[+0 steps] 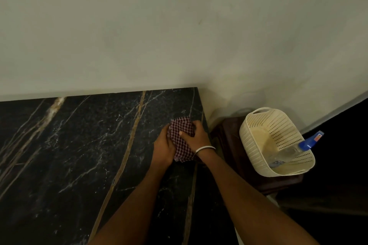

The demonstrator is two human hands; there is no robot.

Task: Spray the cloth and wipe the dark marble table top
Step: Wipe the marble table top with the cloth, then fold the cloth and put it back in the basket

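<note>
A red-and-white checked cloth (181, 137) lies bunched near the right edge of the dark marble table top (83, 145), which has gold and white veins. My left hand (163, 148) grips the cloth's left side. My right hand (196, 137), with a white bangle on the wrist, grips the cloth from the right, thumb on top. A clear spray bottle (292, 152) with a blue head lies tilted in a cream perforated basket (256, 125) to the right of the table.
The basket stands on a dark wooden stool (229, 127) beside the table's right edge. A pale wall (179, 26) runs behind the table. Dark floor (338, 165) lies to the right.
</note>
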